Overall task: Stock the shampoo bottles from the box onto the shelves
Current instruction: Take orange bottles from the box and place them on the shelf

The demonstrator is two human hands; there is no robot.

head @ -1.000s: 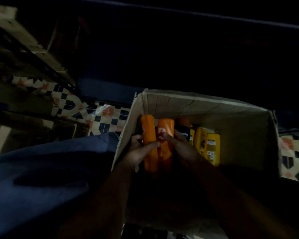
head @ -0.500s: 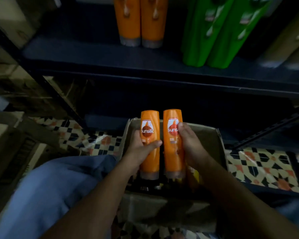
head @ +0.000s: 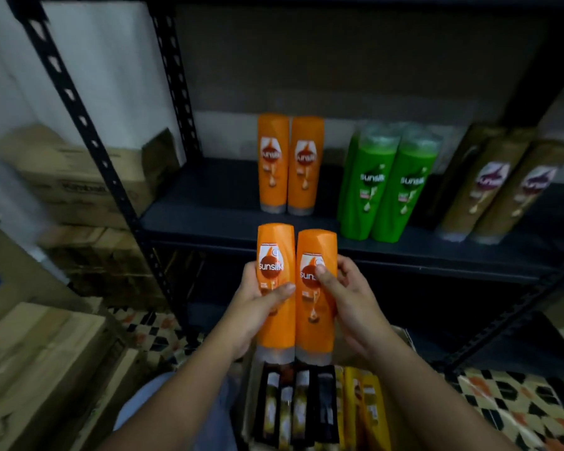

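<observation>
Holding two orange bottles upright, side by side, touching: left hand (head: 258, 307) wrapped round left bottle (head: 275, 288), right hand (head: 349, 301) wrapped round right bottle (head: 315, 294), thumb on label.
Box (head: 401, 340) directly below hands, more bottles packed inside.
Risk: setting both down together may knock shelved orange pair (head: 290, 164) straight ahead, or green pair (head: 385, 183) ahead-right; tall narrow bottles likely topple in row.
Dark shelf board (head: 209, 203) beyond hands, bare to left. Cardboard cartons (head: 79, 177) stacked far left, patterned floor tiles (head: 518, 402) right.

Two orange Sunsilk bottles (head: 293, 288) held side by side, cap-down, above the open box (head: 401, 340); matching pair (head: 290, 164) upright on the shelf (head: 215, 203).
</observation>
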